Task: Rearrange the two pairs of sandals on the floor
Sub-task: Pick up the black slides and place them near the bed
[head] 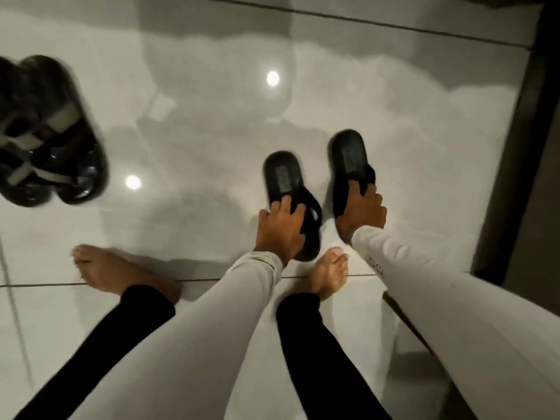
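Two plain black sandals lie on the glossy white tile floor, right of centre. My left hand [280, 230] grips the left black sandal [283, 174] over its strap. My right hand [362, 209] grips the right black sandal [348, 153] the same way. Both soles rest on or just above the tiles; I cannot tell which. At the far left sits the second pair, black sandals with grey-white straps [45, 131], side by side and blurred.
My bare left foot [112, 271] and bare right foot [328, 272] stand on the tiles just behind the hands. A dark door frame or wall edge [515, 147] runs down the right side. Ceiling lights reflect on the floor.
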Motion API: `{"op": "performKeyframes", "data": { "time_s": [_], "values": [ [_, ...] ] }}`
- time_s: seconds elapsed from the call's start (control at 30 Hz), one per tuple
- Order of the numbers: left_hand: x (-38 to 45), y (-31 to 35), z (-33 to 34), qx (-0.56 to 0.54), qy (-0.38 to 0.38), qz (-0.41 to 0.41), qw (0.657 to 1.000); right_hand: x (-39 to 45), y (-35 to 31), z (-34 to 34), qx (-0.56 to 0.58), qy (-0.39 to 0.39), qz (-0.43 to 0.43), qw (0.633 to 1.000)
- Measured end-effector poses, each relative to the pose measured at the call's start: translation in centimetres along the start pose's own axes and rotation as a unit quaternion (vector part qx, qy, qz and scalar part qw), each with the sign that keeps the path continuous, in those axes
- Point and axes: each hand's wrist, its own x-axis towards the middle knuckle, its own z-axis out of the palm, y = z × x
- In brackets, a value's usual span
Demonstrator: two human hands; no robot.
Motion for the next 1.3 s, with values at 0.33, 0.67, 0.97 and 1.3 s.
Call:
{"op": "performKeyframes", "data": {
  "time_s": [0.33, 0.67, 0.97, 1.3],
  "values": [
    [3.1, 1.0, 4.4, 0.109, 0.038, 0.021, 0.993, 3.9, 4.3, 2.8, 0.154, -0.065, -0.030, 0.985],
    [7.6, -12.8, -7.3, 0.285, -0.008, 0.131, 0.949, 2.1, -7.1, 1.6, 0.236, -0.050, -0.047, 0.969],
    [4.7, -17.5, -11.7, 0.212, 0.013, 0.012, 0.977, 0.0, -15.3, 0.1, 0.215, -0.105, -0.057, 0.969],
    [5.1, -17.3, -10.3, -0.049, -0.032, -0.149, 0.987, -0.3, -15.2, 0.7, 0.190, -0.076, -0.081, 0.975]
  ]
}}
